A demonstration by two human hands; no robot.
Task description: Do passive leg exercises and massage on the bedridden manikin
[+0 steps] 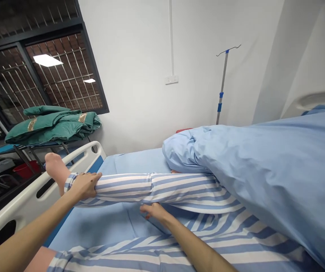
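Observation:
A leg in blue-and-white striped trousers (128, 186) stretches across the bed, raised above the sheet, its bare foot (55, 164) at the left end. Near the ankle, my left hand (85, 185) is wrapped over the lower leg and grips it through the cloth. My right hand (154, 212) is at the underside of the same leg, near the knee. Its fingers are loosely bent and apart, and I cannot tell whether they bear any weight. The other striped trouser leg (114, 255) lies nearer to me on the bed.
A light-blue quilt (250, 151) covers the upper body at right. The white bed end board (29, 200) rises beyond the foot. Green folded bedding (54, 124) lies by the barred window. An IV pole (222, 87) stands at the wall.

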